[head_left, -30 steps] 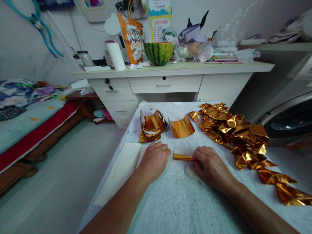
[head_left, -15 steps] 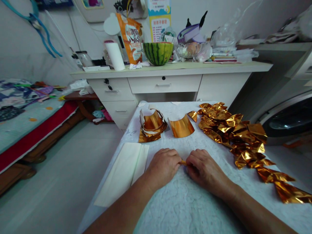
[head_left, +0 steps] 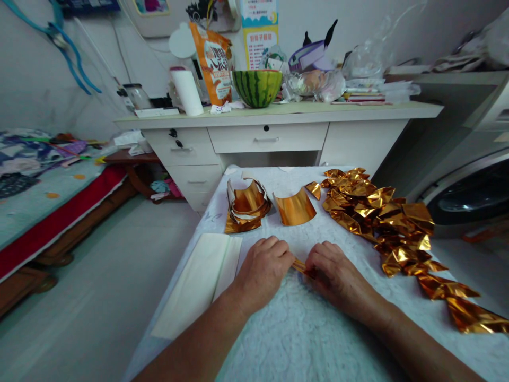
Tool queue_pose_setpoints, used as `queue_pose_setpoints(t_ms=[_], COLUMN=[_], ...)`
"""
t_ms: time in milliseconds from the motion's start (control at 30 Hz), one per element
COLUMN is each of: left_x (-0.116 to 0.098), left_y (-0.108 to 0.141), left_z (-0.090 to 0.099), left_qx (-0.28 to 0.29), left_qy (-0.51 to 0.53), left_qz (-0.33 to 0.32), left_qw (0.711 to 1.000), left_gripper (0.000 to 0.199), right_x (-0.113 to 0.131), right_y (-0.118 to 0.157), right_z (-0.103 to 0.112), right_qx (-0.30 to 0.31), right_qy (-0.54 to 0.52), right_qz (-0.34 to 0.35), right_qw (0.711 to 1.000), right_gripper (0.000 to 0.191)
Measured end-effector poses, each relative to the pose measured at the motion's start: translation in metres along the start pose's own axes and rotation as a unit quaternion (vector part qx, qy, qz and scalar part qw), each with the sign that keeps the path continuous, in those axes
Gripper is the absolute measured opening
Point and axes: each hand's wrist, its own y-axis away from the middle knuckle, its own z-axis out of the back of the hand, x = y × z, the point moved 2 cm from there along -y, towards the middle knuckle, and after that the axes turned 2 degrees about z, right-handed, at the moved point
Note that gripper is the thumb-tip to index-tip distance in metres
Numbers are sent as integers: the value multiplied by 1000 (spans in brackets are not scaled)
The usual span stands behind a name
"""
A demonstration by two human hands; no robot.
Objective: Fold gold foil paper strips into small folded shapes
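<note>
Between my two hands runs a narrow strip of gold foil paper point(head_left: 299, 266), mostly hidden by the fingers. My left hand point(head_left: 267, 270) is closed on its left end. The other end is in the closed fingers of my right hand point(head_left: 332, 273). Beyond them lies a single curved gold foil sheet point(head_left: 295, 208). To its left sits a curled stack of gold foil sheets point(head_left: 247, 204) with pale undersides. A long heap of folded gold foil pieces point(head_left: 382, 217) spreads along the right side of the table.
White folded paper point(head_left: 194, 286) lies left of my left forearm on the cloth-covered table point(head_left: 274, 339). Behind stands a white desk point(head_left: 274, 137) with a watermelon half point(head_left: 257, 87) and an orange snack bag point(head_left: 214, 66). A washing machine point(head_left: 473, 175) is at the right, a bed point(head_left: 51, 196) at the left.
My left hand has risen slightly and the foil strip between the hands now slants down to the right, with more of it showing. The foil pieces around have not moved.
</note>
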Motion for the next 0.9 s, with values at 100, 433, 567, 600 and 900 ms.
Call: queue_pose_setpoints(t_ms=[100,433,567,600,900], left_x=[0,3,5,5,2], left_y=[-1,5,8,8,4], left_z=[0,-3,0,0,-10], left_qx=[2,94,113,118,121], left_qy=[-1,92,146,164,251], left_qz=[13,43,48,48,42], left_qw=[1000,990,982,978,959], left_gripper=[11,16,16,17,14], right_x=[5,12,10,9,4], right_y=[-1,0,1,1,3], right_z=[-3,-6,-3,-3,-2], right_qx=[-8,61,69,69,60], right_qy=[17,-28,-67,-76,-100], right_qz=[15,29,23,20,-4], right_qw=[1000,997,995,995,993], right_gripper=[13,23,22,21,15])
